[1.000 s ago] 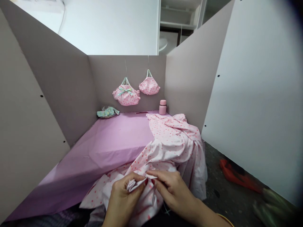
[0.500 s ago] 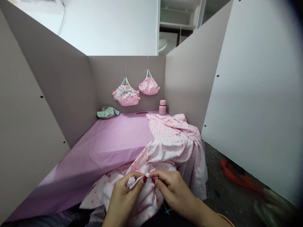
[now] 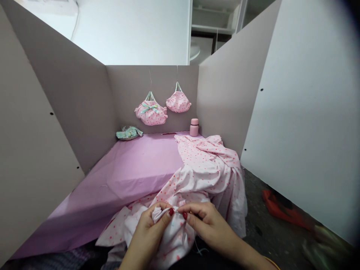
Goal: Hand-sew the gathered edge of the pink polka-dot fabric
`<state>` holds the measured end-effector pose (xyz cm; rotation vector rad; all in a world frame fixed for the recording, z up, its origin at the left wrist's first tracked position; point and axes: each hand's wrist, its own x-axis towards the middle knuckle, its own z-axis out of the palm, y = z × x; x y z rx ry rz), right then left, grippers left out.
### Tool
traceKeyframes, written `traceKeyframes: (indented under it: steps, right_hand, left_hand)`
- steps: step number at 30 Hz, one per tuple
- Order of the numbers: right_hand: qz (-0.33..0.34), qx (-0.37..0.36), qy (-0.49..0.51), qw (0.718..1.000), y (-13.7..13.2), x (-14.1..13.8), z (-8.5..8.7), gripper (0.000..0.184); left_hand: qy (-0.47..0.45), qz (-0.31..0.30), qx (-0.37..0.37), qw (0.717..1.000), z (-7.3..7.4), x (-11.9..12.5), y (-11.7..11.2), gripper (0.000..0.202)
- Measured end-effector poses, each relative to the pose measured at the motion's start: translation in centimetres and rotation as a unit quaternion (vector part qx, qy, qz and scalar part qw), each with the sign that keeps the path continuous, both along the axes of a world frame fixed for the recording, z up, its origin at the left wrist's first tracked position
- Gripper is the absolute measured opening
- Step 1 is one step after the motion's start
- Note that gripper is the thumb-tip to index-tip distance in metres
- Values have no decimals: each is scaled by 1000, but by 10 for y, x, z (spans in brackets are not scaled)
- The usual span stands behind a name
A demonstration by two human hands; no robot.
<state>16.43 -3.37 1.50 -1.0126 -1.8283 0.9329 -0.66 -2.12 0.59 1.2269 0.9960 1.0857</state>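
Observation:
A pale pink cloth with red dots (image 3: 208, 168) lies bunched over the right side of a purple-covered table (image 3: 135, 168) and hangs into my lap. My left hand (image 3: 147, 234) pinches a gathered fold of this cloth at the bottom centre. My right hand (image 3: 209, 228) pinches the same fold from the right, thumb and forefinger tips meeting the left hand's. Both hands are closed on the fabric. A thin thread trails below my right hand.
Grey panels wall the table on three sides. Two pink dotted pouches (image 3: 151, 112) (image 3: 178, 102) hang on the back panel. A small pink jar (image 3: 194, 127) and a teal cloth bundle (image 3: 128, 132) sit at the back. A red object (image 3: 281, 212) lies on the dark floor at right.
My fingertips have drawn closer together on the gathered fold, bunching it tighter. The view has shifted slightly.

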Motion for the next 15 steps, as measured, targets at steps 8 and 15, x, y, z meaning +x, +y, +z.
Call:
traceKeyframes:
  steps: [8,15]
  right_hand:
    - [19,-78,90,993,4,0,-8,22]
    - [58,-160,191,967,7,-2,-17,23]
  left_hand:
    - [-60,-27,-47,997,-7,-1,3,18]
    - [-109,-50,-82,989,-8,0,2,17]
